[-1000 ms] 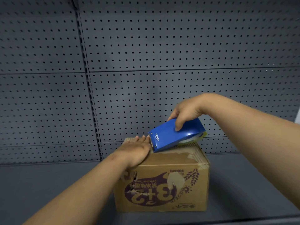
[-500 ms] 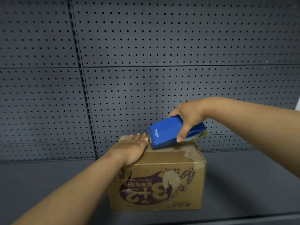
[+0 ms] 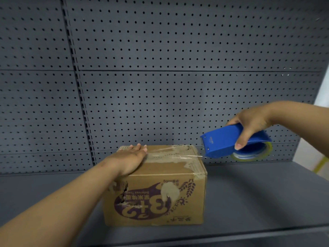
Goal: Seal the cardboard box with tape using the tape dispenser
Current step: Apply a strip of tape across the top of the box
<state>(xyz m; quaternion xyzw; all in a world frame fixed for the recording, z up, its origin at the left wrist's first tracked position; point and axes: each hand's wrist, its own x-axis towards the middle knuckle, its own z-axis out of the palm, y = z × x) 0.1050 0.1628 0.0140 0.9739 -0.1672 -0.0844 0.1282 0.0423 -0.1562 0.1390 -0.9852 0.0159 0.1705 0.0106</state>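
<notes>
Since earlier, tape dispenser [image 3: 229,142] has travelled off the cardboard box [image 3: 156,184], gripped by right hand [image 3: 251,123]. Clear tape strip [image 3: 170,154] spans left-right between hands. Left hand [image 3: 128,159] flat, pressing box top; right nearer the overhang.

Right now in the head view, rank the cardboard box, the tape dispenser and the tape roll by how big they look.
1. cardboard box
2. tape dispenser
3. tape roll, mostly hidden by the dispenser, so its full size is unsure.
</notes>
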